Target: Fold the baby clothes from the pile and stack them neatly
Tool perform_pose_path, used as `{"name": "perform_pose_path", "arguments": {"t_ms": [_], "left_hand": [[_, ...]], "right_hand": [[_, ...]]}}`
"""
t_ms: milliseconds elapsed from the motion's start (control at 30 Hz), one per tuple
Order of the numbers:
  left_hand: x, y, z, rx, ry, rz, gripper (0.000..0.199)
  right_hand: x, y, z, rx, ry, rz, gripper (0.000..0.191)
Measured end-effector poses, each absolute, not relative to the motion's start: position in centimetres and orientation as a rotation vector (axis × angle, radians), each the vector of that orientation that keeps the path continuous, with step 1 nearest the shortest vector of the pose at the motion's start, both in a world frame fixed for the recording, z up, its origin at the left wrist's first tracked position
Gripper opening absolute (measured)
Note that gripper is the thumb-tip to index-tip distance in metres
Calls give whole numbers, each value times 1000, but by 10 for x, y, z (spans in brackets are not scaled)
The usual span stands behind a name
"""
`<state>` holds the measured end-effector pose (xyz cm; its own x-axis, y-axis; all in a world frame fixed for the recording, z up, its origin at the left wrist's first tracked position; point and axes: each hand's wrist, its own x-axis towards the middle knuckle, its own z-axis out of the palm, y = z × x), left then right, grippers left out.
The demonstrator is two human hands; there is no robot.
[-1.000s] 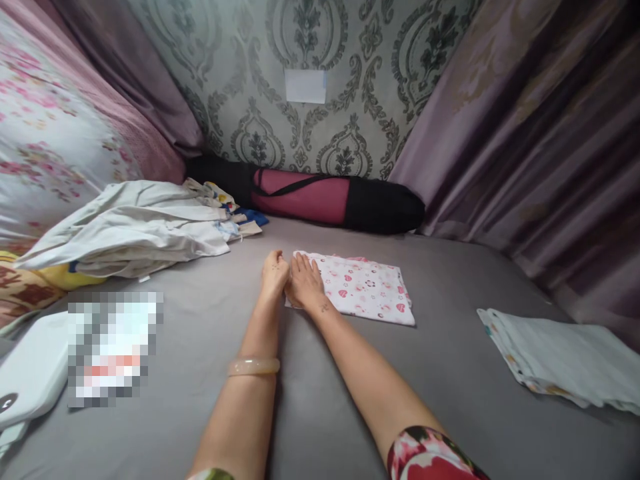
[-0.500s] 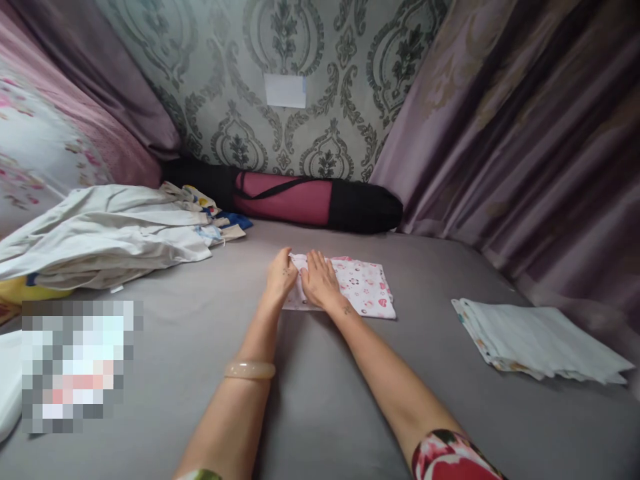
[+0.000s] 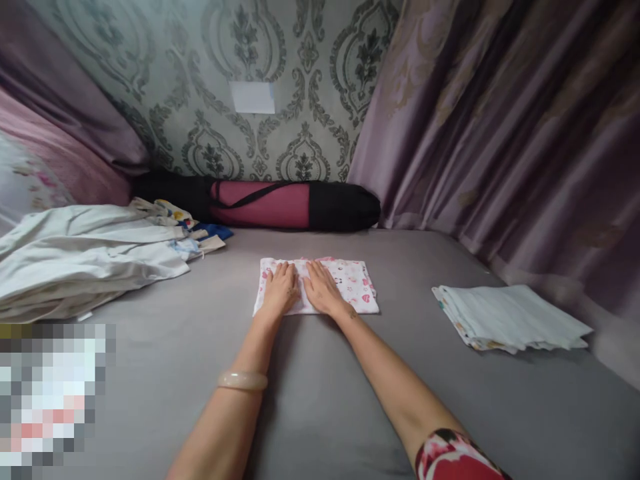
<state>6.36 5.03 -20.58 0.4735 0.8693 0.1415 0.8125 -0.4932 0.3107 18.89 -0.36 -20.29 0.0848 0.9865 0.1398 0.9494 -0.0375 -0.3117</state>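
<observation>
A folded white cloth with pink and red prints (image 3: 354,285) lies flat in front of me as a wide rectangle. On its left half rests my left hand (image 3: 281,287), palm down with the fingers stretched out. My right hand (image 3: 323,288) lies flat near the middle of the cloth, fingers stretched toward the far edge. A narrow strip of cloth shows between the two hands. Neither hand grips anything; the parts of the cloth under the palms are hidden.
The cloth is on a grey bed sheet (image 3: 190,360). A folded pale cloth (image 3: 520,317) lies to the right, and a loose heap of pale clothing (image 3: 95,247) to the left. A black and maroon bag (image 3: 270,203) runs along the wall. Curtains (image 3: 450,133) hang at the right.
My left hand has gone from holding the cloth's left edge to lying flat on top of it. The cloth's left end now shows spread out. The view has turned slightly right.
</observation>
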Motion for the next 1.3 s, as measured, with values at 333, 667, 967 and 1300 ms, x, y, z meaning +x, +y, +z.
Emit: {"name": "perform_pose_path", "arguments": {"t_ms": [333, 667, 967, 1300], "left_hand": [[74, 45, -222, 2590, 1489, 341, 55], [71, 44, -209, 2664, 1564, 406, 55], [63, 51, -223, 2669, 1630, 235, 62], [53, 51, -213, 2512, 1748, 194, 62]], "right_hand": [[220, -28, -208, -2262, -1751, 62, 61], [241, -31, -203, -2250, -1678, 45, 60], [262, -33, -215, -2315, -1617, -11, 60], [277, -38, -218, -2406, -1539, -15, 63]]}}
